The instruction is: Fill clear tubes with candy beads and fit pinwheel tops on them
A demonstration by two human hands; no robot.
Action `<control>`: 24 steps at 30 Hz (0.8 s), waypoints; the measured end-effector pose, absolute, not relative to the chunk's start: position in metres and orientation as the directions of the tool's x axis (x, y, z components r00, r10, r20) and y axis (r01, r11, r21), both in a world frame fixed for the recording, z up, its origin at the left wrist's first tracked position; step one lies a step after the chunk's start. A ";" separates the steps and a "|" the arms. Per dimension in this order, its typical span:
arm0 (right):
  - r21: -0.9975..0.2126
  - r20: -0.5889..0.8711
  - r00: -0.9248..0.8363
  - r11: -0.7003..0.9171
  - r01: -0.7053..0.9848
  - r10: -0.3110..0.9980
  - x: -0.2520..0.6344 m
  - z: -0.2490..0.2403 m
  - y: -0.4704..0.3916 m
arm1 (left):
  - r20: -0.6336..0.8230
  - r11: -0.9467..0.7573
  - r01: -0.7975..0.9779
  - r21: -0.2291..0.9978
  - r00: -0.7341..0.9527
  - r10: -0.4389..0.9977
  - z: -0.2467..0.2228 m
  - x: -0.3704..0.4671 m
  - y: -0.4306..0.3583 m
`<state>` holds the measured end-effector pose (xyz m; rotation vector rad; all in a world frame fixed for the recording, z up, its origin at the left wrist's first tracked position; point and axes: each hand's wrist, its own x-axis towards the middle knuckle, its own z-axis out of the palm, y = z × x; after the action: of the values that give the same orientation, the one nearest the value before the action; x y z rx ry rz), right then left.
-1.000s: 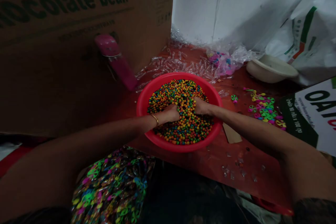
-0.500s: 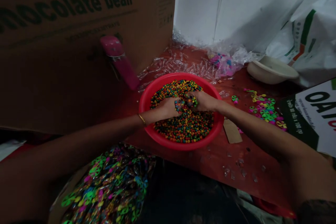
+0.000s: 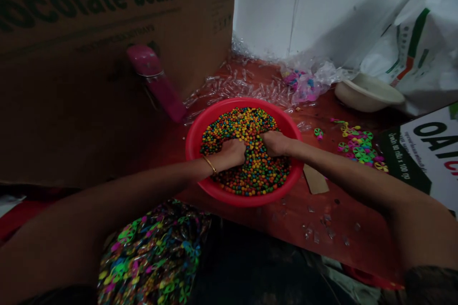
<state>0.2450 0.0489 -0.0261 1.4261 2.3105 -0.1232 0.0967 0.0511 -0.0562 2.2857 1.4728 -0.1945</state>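
A red basin [image 3: 246, 199] holds a bed of small multicoloured chocolate beans [image 3: 250, 178]. Both my hands are down in the beans. My left hand [image 3: 233, 152], a gold bangle [image 3: 209, 164] at its wrist, is curled like a fist just left of the middle. To its right, my right hand [image 3: 274, 143] is closed too, knuckles up, with a small gap between the two. Beans and the backs of the hands hide the fingertips and whatever they grip. Behind the basin lie many clear plastic tubes [image 3: 246, 86].
A large cardboard box [image 3: 71, 105] and a pink bottle [image 3: 157, 83] stand on the left. Pinwheel toppers [image 3: 363, 147], a cream bowl [image 3: 368, 93] and an OAT carton [image 3: 425, 152] are on the right. Filled tubes with toppers [image 3: 153, 252] fill a container at lower left.
Both hands have pushed down into the beans and moved slightly apart. Before, beans and something shiny showed at their fingers; now the fingers are hidden. The view has shifted slightly.
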 end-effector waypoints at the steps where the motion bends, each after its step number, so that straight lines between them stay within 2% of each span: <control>1: 0.109 -0.380 -0.359 0.427 0.898 0.852 0.248 -0.027 0.050 | -0.349 -0.351 0.906 0.236 0.416 0.840 -0.054 0.096 0.052; 4: -0.025 -0.362 -0.358 0.375 0.927 0.861 0.253 -0.032 0.053 | -0.361 -0.367 0.907 0.206 0.419 0.833 -0.047 0.091 0.051; 8: -0.217 -0.317 -0.384 0.328 0.919 0.867 0.257 -0.041 0.054 | -0.360 -0.487 0.837 0.250 0.547 0.756 -0.040 0.080 0.047; 12: -0.311 -0.227 -0.493 0.417 0.854 0.840 0.260 -0.035 0.052 | -0.375 -0.586 0.759 0.284 0.651 0.660 -0.032 0.070 0.045; 14: -0.236 -0.203 -0.541 0.495 0.836 0.817 0.263 -0.024 0.052 | -0.350 -0.598 0.761 0.252 0.648 0.677 -0.026 0.067 0.044; 18: 0.183 -0.199 -0.605 0.635 0.750 0.771 0.269 -0.003 0.055 | -0.162 -0.598 0.792 0.122 0.610 0.776 -0.013 0.067 0.046; 20: 0.319 -0.234 -0.598 0.642 0.698 0.767 0.268 -0.003 0.056 | -0.161 -0.551 0.829 0.096 0.559 0.813 -0.014 0.071 0.048; 22: 0.367 -0.278 -0.559 0.624 0.690 0.781 0.263 -0.011 0.055 | -0.225 -0.502 0.857 0.119 0.516 0.827 -0.021 0.077 0.049; 24: 0.278 -0.316 -0.529 0.610 0.742 0.788 0.256 -0.022 0.054 | -0.267 -0.474 0.861 0.184 0.508 0.819 -0.033 0.084 0.051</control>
<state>0.2562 0.0545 -0.0220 1.2201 2.4285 0.1520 0.0838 0.0507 -0.0334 2.4605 1.4112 -0.2036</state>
